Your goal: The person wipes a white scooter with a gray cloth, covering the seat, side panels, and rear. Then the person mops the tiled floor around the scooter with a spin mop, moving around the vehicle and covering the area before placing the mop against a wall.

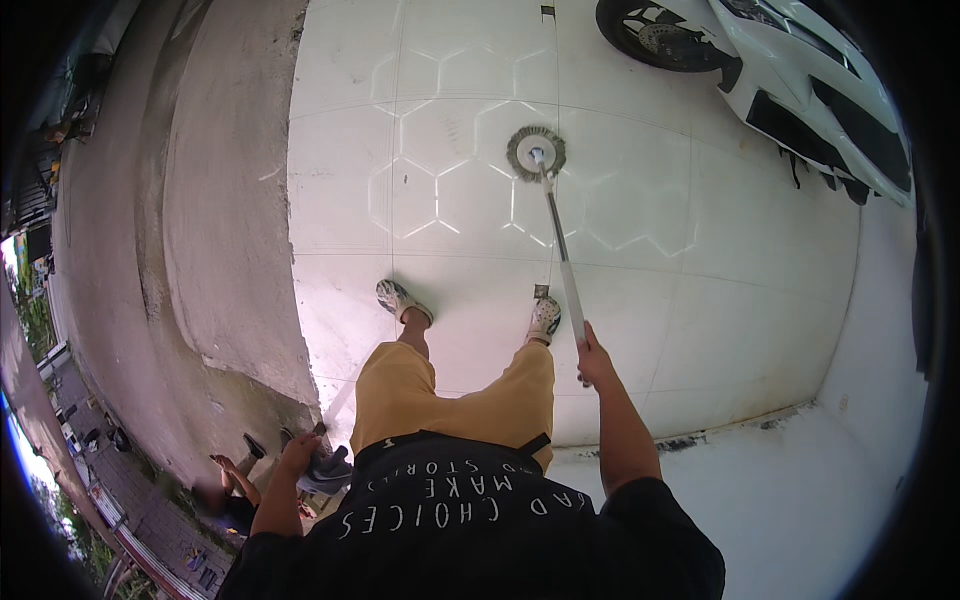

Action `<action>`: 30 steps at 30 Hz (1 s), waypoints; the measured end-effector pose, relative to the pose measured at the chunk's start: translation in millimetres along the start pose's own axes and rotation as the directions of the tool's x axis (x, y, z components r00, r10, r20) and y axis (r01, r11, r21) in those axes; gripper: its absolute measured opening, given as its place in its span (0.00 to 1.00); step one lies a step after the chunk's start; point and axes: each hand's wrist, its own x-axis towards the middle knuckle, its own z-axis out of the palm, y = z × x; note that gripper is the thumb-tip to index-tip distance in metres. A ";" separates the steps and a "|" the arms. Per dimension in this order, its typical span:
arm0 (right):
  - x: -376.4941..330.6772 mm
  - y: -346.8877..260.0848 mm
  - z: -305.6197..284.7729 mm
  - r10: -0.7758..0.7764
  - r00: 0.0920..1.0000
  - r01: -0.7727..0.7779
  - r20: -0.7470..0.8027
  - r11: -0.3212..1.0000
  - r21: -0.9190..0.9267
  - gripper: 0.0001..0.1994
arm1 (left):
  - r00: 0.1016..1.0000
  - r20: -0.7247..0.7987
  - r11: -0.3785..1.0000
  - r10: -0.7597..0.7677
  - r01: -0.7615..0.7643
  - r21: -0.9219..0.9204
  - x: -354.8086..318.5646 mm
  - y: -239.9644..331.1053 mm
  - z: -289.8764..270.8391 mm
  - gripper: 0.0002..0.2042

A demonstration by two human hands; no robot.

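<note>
My right hand [595, 360] is wrapped round the pale lower end of a mop handle [572, 292]. The handle runs forward, away from me, to a round mop head [536, 153] with a white disc and a grey-green fringe, which rests flat on the pale tiled floor [620, 150]. My left hand [298, 452] hangs low at my left side, its fingers curled. A small dark thing shows at its fingertips, and a grey, cloth-like thing [328, 470] is right beside it; what the hand holds is not clear.
A white motorcycle [820, 90] stands at the far right, its black front wheel [665, 35] on the tiles. To the right is a white wall [880, 300]. Rough concrete [230, 180] borders the tiles on the left. Another person [235, 490] is at the lower left.
</note>
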 end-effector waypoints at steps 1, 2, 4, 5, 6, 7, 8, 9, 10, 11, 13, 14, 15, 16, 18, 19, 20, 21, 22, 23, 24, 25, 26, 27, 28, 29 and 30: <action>-29.9 11.4 23.2 0.014 1.000 -0.014 0.023 1.000 -0.011 0.27 | 1.000 0.000 0.999 -0.011 0.011 -0.038 4.4 -8.9 -19.7 0.24; -59.1 17.7 46.4 0.022 0.999 -0.021 0.035 1.000 -0.022 0.27 | 1.000 -0.001 0.995 -0.011 0.011 -0.095 7.0 -17.7 -35.4 0.24; -88.2 1.5 79.3 -0.006 0.999 0.009 0.036 0.997 -0.071 0.27 | 0.998 -0.054 0.986 -0.036 0.027 -0.164 9.0 -25.9 -71.7 0.22; -99.1 -15.3 98.4 -0.059 0.998 0.059 0.011 0.994 -0.095 0.27 | 0.996 -0.082 0.981 -0.045 0.029 -0.190 8.6 -24.5 -93.4 0.22; -94.2 -43.5 108.0 -0.009 1.000 0.010 0.024 0.998 -0.069 0.28 | 0.996 -0.091 0.992 -0.021 0.010 -0.123 9.7 -17.5 -117.0 0.21; -79.7 -82.1 116.9 0.040 0.999 -0.039 0.022 0.997 -0.061 0.28 | 0.995 -0.101 0.999 0.013 -0.018 -0.051 16.8 -0.1 -147.6 0.21; -67.1 -120.1 124.1 0.068 0.998 -0.068 0.002 0.996 -0.055 0.28 | 0.992 -0.108 0.998 0.069 -0.068 0.020 24.9 20.8 -174.0 0.21; -48.6 -160.8 128.1 0.046 0.999 -0.047 -0.011 0.995 -0.086 0.29 | 0.988 -0.117 0.992 0.101 -0.091 0.088 38.8 50.7 -202.4 0.22; -24.4 -206.4 131.9 0.046 0.999 -0.048 -0.024 0.993 -0.105 0.29 | 0.981 -0.149 0.985 0.125 -0.105 0.138 56.9 92.2 -232.3 0.23; -2.2 -246.5 131.1 0.032 0.999 -0.033 -0.023 0.999 -0.039 0.29 | 0.958 -0.198 0.968 0.209 -0.173 0.183 75.6 138.4 -258.5 0.23; 36.7 -314.4 139.0 -0.023 0.999 0.024 -0.028 0.998 0.055 0.29 | 0.887 -0.269 0.916 0.375 -0.311 0.253 101.5 239.5 -308.5 0.25; 40.4 -323.0 145.8 0.002 0.999 0.000 -0.044 0.999 0.048 0.29 | 0.844 -0.271 0.856 0.464 -0.348 0.381 106.3 290.1 -335.2 0.24; 38.8 -324.3 153.8 -0.005 0.998 0.008 -0.058 0.999 0.045 0.29 | 0.784 -0.256 0.787 0.566 -0.421 0.451 106.6 333.3 -360.1 0.23; 32.3 -319.1 163.8 -0.080 0.994 0.085 -0.068 0.994 0.068 0.29 | 0.774 -0.297 0.800 0.559 -0.411 0.437 103.6 367.7 -386.6 0.23; -7.4 -272.7 191.5 -0.042 0.997 0.036 -0.064 0.995 -0.092 0.30 | 0.719 -0.339 0.789 0.607 -0.491 0.370 112.8 412.8 -426.5 0.23; -31.9 -246.9 201.9 0.030 0.999 -0.029 0.016 0.998 -0.061 0.30 | 0.719 -0.377 0.811 0.584 -0.501 0.301 115.0 417.8 -447.7 0.24; -54.7 -227.3 215.2 0.139 0.989 -0.136 0.043 0.987 -0.084 0.29 | 0.701 -0.387 0.800 0.599 -0.542 0.257 116.1 417.1 -474.3 0.24; -78.0 -216.5 231.6 0.098 0.993 -0.109 -0.064 0.976 -0.190 0.29 | 0.762 -0.403 0.862 0.506 -0.444 0.244 122.7 410.8 -495.6 0.24; -77.6 -222.9 233.3 0.046 0.997 -0.055 -0.065 0.987 -0.150 0.29 | 0.785 -0.419 0.890 0.456 -0.393 0.233 132.9 397.7 -505.6 0.25; -83.7 -236.4 239.1 0.067 0.996 -0.073 -0.056 0.991 -0.112 0.28 | 0.827 -0.412 0.917 0.382 -0.285 0.278 138.0 380.6 -513.4 0.25; -77.8 -261.4 238.6 0.193 0.981 -0.193 0.000 0.980 -0.052 0.28 | 0.861 -0.401 0.894 0.312 -0.124 0.431 143.2 366.2 -517.9 0.23; -78.4 -294.2 237.0 0.165 0.986 -0.165 -0.020 0.986 0.015 0.28 | 0.912 -0.315 0.901 0.263 -0.115 0.419 141.3 352.7 -520.4 0.22; -62.8 -335.7 229.8 0.217 0.976 -0.217 0.012 0.970 0.106 0.28 | 0.938 -0.268 0.913 0.221 -0.101 0.396 138.7 345.6 -521.9 0.21; -43.6 -380.8 220.1 0.228 0.972 -0.235 0.059 0.944 0.230 0.28 | 0.951 -0.254 0.963 0.175 -0.112 0.245 136.1 344.9 -520.9 0.20; -24.4 -425.6 209.1 0.246 0.968 -0.248 0.042 0.927 0.280 0.28 | 0.955 -0.219 0.964 0.202 -0.155 0.215 127.5 348.8 -522.9 0.19; 0.2 -471.3 195.9 0.210 0.977 -0.206 0.030 0.906 0.370 0.28 | 0.965 -0.229 0.990 0.130 -0.115 0.077 120.6 358.8 -524.5 0.18; 27.1 -515.5 180.0 0.211 0.977 -0.198 0.009 0.898 0.393 0.29 | 0.978 -0.195 0.996 0.073 -0.061 0.067 114.3 375.6 -532.1 0.18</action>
